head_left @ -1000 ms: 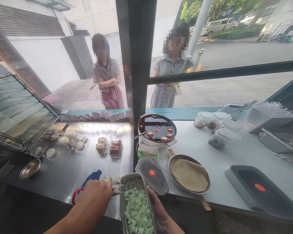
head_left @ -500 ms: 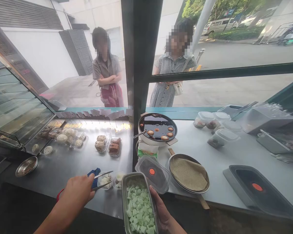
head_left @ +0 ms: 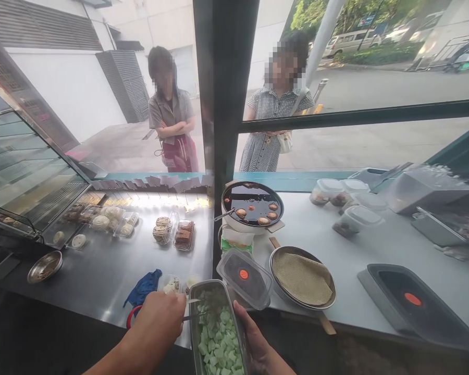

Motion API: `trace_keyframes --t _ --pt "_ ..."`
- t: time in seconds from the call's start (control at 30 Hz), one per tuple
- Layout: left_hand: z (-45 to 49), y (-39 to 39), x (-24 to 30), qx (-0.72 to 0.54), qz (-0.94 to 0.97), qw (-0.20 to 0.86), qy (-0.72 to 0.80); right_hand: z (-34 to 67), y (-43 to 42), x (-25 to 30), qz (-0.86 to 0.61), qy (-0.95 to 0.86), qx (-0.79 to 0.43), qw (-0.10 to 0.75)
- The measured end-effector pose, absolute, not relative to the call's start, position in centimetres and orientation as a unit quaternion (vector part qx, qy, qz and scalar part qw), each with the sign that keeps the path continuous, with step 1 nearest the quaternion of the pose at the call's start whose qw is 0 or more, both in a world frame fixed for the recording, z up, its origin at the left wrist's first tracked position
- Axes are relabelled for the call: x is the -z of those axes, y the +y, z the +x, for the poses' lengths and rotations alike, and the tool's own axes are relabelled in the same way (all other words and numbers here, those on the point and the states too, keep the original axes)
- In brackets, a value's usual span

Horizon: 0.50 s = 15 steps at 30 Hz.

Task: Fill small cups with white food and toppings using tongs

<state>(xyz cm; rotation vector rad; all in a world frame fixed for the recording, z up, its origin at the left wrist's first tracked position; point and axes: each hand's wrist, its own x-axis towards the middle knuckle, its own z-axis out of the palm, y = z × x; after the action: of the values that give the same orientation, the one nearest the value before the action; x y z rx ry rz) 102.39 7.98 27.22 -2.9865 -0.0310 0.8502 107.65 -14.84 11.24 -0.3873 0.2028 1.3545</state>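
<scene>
My left hand [head_left: 158, 324] is closed on a pair of metal tongs [head_left: 197, 308] whose tips reach into a steel tray [head_left: 195, 291] of pale green cubes [head_left: 221, 341]. My right hand [head_left: 252, 341] grips the tray's right side and holds it at the counter's near edge. Just left of the tray, behind my left hand, stand two small clear cups [head_left: 172, 284] with pale pieces in them. A blue cloth [head_left: 144, 287] lies beside the cups.
A lidded box [head_left: 244, 277], a round sieve pan [head_left: 303, 278], a dark pot of eggs [head_left: 252, 205], packed pastries [head_left: 174, 233], a small metal bowl [head_left: 44, 266] and plastic tubs [head_left: 346, 200] stand on the counter. Two people [head_left: 172, 112] wait outside the window.
My left hand has swung the tongs right, from over the small cups back into the tray of green cubes. My right hand keeps holding the tray.
</scene>
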Motion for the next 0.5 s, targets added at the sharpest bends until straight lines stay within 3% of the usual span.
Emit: trace_keyframes --t 0.23,0.5 --pt "100.7 9.0 -27.7 -0.269 -0.961 0.028 -0.052 107.9 -15.2 -10.9 -0.189 0.109 -0.618 0.755" --pt "98.8 17.3 -25.3 -0.296 -0.937 0.078 -0.166 108.3 -19.4 -11.2 -0.191 0.121 -0.605 0.763"
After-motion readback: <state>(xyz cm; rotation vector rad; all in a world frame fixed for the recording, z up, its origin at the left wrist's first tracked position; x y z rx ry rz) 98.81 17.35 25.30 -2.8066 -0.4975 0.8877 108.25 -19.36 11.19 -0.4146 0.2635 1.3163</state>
